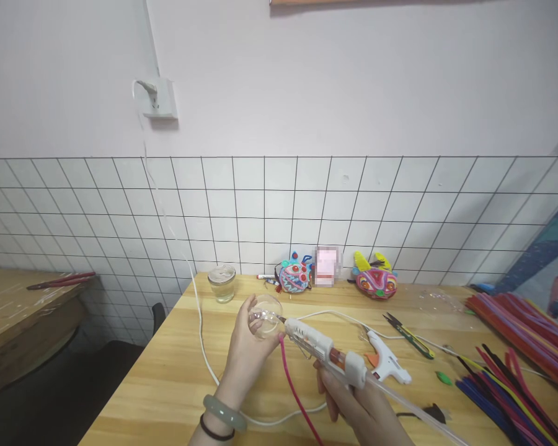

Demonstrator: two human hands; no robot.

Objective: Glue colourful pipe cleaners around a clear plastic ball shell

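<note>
Right hand (353,397) grips glue gun (312,338), long axis slanted, nozzle (282,319) forward-left.

On the table (162,384), a cup (222,287) stands left, snips (411,339) right, of the held glue gun (312,336).

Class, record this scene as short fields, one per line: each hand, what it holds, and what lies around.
Left hand: holding a round, clear plastic piece
Right hand: gripping a white plastic glue gun with a long clear stick at its rear
Nozzle: pointed at the clear piece; contact unclear
Between hands: thin magenta strand
Back of wooden table: clear cup of pale liquid; blue-and-pink craft figure; yellow-eared red craft figure
Right side: dark-bladed snips with green-and-yellow handles; second white glue gun; bundle of colourful fuzzy stems
</note>
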